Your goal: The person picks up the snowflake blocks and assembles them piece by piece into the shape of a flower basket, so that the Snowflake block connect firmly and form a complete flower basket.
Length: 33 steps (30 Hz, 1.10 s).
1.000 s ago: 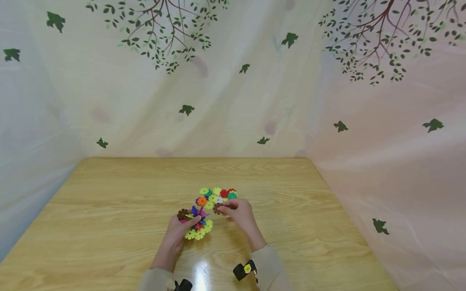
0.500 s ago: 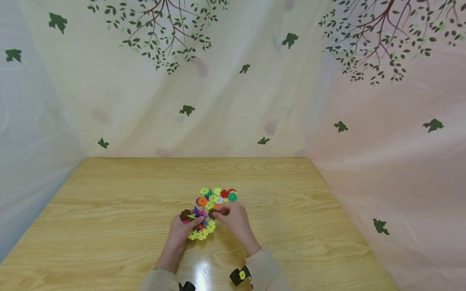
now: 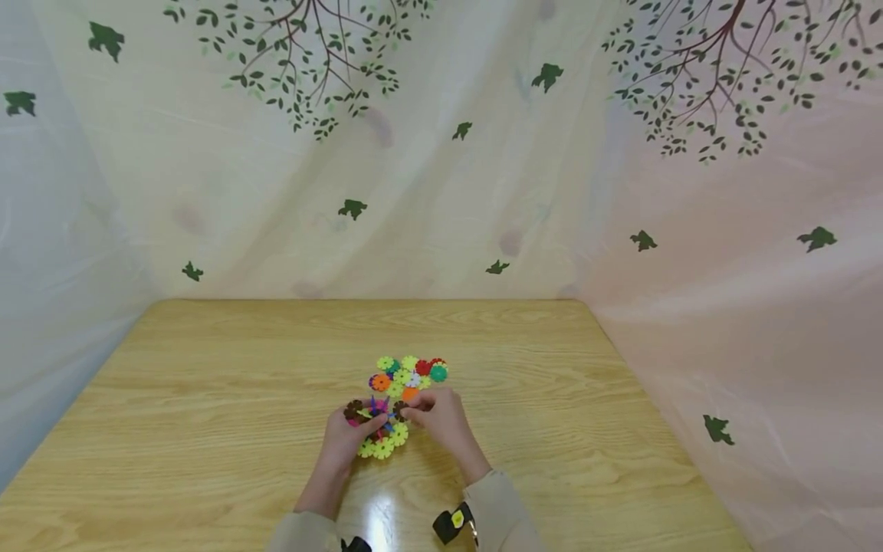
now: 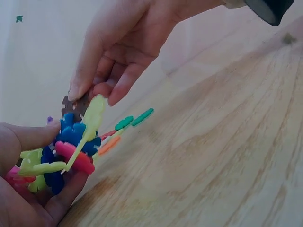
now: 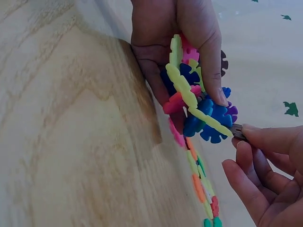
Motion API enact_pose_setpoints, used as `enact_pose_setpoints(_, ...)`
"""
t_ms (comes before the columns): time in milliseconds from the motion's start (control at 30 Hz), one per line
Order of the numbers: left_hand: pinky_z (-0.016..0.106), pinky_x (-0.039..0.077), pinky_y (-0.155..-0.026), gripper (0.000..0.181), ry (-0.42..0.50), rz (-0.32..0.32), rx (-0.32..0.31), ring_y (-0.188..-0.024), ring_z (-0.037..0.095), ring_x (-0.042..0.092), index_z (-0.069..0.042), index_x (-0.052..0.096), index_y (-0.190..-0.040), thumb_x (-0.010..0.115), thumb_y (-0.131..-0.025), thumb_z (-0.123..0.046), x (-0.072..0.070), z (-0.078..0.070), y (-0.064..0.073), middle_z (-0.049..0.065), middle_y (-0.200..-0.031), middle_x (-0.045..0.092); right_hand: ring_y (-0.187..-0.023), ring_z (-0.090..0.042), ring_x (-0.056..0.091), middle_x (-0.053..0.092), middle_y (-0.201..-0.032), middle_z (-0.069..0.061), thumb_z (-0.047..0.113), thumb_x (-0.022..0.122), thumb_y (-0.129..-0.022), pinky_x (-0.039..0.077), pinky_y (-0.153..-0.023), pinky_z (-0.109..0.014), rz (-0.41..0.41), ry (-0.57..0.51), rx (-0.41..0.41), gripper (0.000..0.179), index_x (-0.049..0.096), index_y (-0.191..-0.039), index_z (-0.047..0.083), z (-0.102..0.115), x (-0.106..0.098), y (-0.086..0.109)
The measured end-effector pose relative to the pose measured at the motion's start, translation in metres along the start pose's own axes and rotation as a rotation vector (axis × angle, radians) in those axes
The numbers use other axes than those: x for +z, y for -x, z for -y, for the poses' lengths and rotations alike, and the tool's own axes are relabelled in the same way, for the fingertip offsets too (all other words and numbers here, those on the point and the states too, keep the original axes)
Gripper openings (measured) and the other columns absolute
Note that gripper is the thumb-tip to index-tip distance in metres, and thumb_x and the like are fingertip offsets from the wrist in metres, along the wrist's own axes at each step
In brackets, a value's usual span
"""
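Observation:
My left hand (image 3: pixel 343 438) grips a cluster of interlocking plastic flower discs (image 3: pixel 383 448), with the thumb laid over its front. Blue, pink, yellow, purple and brown discs stick out at various angles. A curved row of yellow discs (image 5: pixel 182 87) runs along one side. Between the thumb and fingers of my right hand (image 3: pixel 441 420) a single brown flower disc (image 4: pixel 78 108) is pinched. In the right wrist view, that brown disc's edge meets the end of the yellow row, beside a blue disc (image 5: pixel 217 125). The left palm hides part of the cluster.
Just beyond the hands, a flat group of flower discs (image 3: pixel 401 376) lies on the wooden table (image 3: pixel 207 383), in yellow, orange, red, green and white. One orange disc (image 3: pixel 410 394) lies close to the right fingertips. A patterned cloth (image 3: pixel 414 245) hangs behind the table.
My right hand has brought the brown disc leftward and nearer, from beside the flat group to the cluster. The left hand has shifted slightly right with the cluster. An orange disc is now uncovered.

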State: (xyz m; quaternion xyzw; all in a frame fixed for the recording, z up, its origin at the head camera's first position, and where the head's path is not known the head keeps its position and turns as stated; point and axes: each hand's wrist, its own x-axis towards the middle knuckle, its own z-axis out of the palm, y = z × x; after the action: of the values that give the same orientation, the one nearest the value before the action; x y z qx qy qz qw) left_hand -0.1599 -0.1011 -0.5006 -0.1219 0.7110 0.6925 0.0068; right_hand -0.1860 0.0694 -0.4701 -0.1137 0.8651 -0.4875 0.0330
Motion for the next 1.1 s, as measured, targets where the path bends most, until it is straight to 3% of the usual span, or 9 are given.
enact_pose_setpoints(133,0.016,0.055,-0.074,0.043,0.002,0.014,0.001,-0.087,0.013,0.063,0.008,0.06,-0.118,0.075,-0.08,-0.004,0.001,0.0,0.001,0.027,-0.117,0.063,-0.06,-0.007,0.052,0.067,-0.07,-0.006,0.013,0.073,-0.085,0.044,-0.052,-0.017,-0.004,-0.017,-0.01,0.012,0.073,-0.077,0.004,-0.004,0.002,0.001)
enact_pose_setpoints(300,0.018,0.057,-0.076,0.044,-0.005,0.006,0.011,-0.091,0.016,0.065,0.009,0.059,-0.118,0.075,-0.08,-0.004,0.0,0.0,0.003,0.027,-0.118,0.063,-0.063,-0.007,0.058,0.069,-0.075,-0.01,0.012,0.074,-0.084,0.054,-0.056,-0.019,0.027,-0.118,0.01,0.012,0.073,-0.081,0.0,-0.009,0.003,0.003)
enact_pose_setpoints(467,0.02,0.057,-0.075,0.044,-0.013,0.013,0.016,-0.087,0.016,0.065,0.008,0.06,-0.119,0.076,-0.08,-0.007,0.001,0.001,0.002,0.025,-0.114,0.065,-0.072,-0.008,0.063,0.07,-0.086,-0.009,0.019,0.074,-0.085,0.06,-0.065,-0.027,0.139,-0.203,0.05,0.021,0.072,-0.095,0.001,-0.018,-0.006,0.002)
enact_pose_setpoints(600,0.028,0.058,-0.086,0.045,-0.045,0.009,0.008,-0.096,0.021,0.065,0.005,0.061,-0.118,0.077,-0.079,-0.011,0.001,0.001,0.002,0.023,-0.116,0.065,-0.08,-0.011,0.065,0.071,-0.094,-0.012,0.023,0.069,-0.09,0.062,-0.069,-0.032,0.169,-0.227,0.095,0.028,0.07,-0.106,0.001,-0.023,-0.019,-0.005)
enact_pose_setpoints(700,0.035,0.055,-0.094,0.046,-0.058,0.007,0.004,-0.104,0.026,0.064,0.004,0.061,-0.119,0.078,-0.079,-0.012,0.0,0.001,0.002,0.023,-0.118,0.064,-0.08,-0.012,0.067,0.072,-0.095,-0.014,0.022,0.067,-0.092,0.062,-0.068,-0.032,0.113,-0.195,0.134,0.027,0.07,-0.108,0.0,-0.026,-0.026,-0.014)
enact_pose_setpoints(900,0.034,0.055,-0.092,0.046,-0.058,0.009,-0.006,-0.103,0.025,0.063,0.004,0.06,-0.119,0.078,-0.08,-0.013,-0.002,0.001,0.004,0.023,-0.117,0.064,-0.072,-0.013,0.065,0.072,-0.091,-0.014,0.014,0.069,-0.089,0.06,-0.061,-0.029,-0.031,-0.062,0.197,0.02,0.071,-0.102,-0.001,-0.033,-0.036,-0.033)
enact_pose_setpoints(1100,0.038,0.054,-0.094,0.048,-0.068,0.026,-0.006,-0.105,0.028,0.062,0.005,0.059,-0.12,0.078,-0.08,-0.013,-0.003,0.0,0.007,0.024,-0.119,0.062,-0.078,-0.023,0.067,0.071,-0.096,-0.016,0.008,0.073,-0.084,0.058,-0.062,-0.031,-0.083,0.129,0.168,0.021,0.07,-0.103,0.0,-0.036,-0.042,-0.047)
